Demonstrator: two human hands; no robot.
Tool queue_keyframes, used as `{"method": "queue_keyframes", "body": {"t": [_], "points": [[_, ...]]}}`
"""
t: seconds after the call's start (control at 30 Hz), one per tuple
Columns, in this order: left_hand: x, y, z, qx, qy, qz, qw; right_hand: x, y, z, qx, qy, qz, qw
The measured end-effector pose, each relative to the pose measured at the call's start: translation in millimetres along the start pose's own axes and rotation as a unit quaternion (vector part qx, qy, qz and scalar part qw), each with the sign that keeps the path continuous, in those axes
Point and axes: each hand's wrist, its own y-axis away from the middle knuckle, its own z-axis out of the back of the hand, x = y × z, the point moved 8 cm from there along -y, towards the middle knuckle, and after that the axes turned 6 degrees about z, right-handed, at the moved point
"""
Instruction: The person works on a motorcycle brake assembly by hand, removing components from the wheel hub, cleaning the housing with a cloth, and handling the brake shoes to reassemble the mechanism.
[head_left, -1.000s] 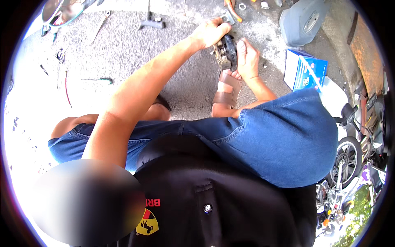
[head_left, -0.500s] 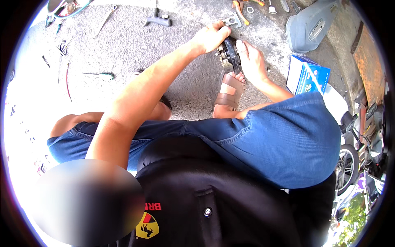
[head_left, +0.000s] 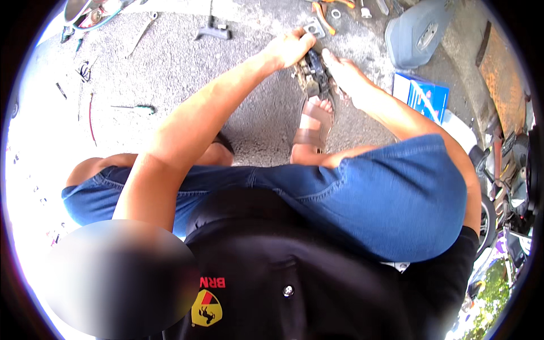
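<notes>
Just in front of my right foot, a black-and-metal mechanical part (head_left: 313,73) is held above the concrete. My left hand (head_left: 289,50) grips its far end, thumb on top; some of the fingers are hidden behind it. On the right side of the part is my right hand (head_left: 351,79), fingers stretched toward it and not wrapped round it. Whether its lower fingers touch the part cannot be made out. Beyond my left fingertips lies a small metal bracket (head_left: 314,28), with orange-handled pliers (head_left: 324,18) beside it.
A T-handle tool (head_left: 214,33), a wrench (head_left: 141,35) and a green-handled screwdriver (head_left: 136,107) lie on the left ground. At the right are a grey plastic cover (head_left: 411,42), a blue box (head_left: 429,101) and a rusty metal sheet (head_left: 504,85). My sandalled foot (head_left: 314,122) is close below the part.
My right hand has eased back from the part, its fingers straighter, and more of the right forearm shows. My left hand still grips the part, which has turned slightly.
</notes>
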Motion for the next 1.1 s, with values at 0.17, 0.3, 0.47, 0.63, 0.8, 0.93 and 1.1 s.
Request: {"method": "queue_keyframes", "body": {"t": [0.17, 0.3, 0.47, 0.63, 0.8, 0.93, 1.1], "points": [[13, 9, -2, -0.036, 0.002, -0.009, 0.999, -2, 0, 1, -0.071, 0.113, 0.087, 0.987], [10, 14, -1, -0.030, 0.007, 0.000, 1.000, 17, 19, 0, -0.167, 0.161, 0.295, 0.927], [14, 9, -1, -0.026, 0.035, -0.031, 0.999, 19, 18, -1, -0.176, 0.154, 0.414, 0.880], [13, 6, -3, -0.029, 0.024, -0.004, 0.999, 15, 12, 1, -0.179, 0.154, 0.417, 0.878], [10, 8, -1, -0.046, 0.032, -0.014, 0.998, 15, 13, 2, -0.177, 0.156, 0.414, 0.879], [12, 8, -1, -0.041, 0.011, -0.014, 0.999, 20, 16, 1, -0.171, 0.153, 0.422, 0.877], [6, 14, 0, -0.031, 0.010, 0.016, 0.999, -5, 13, 1, 0.010, -0.039, 0.074, 0.996]]}}
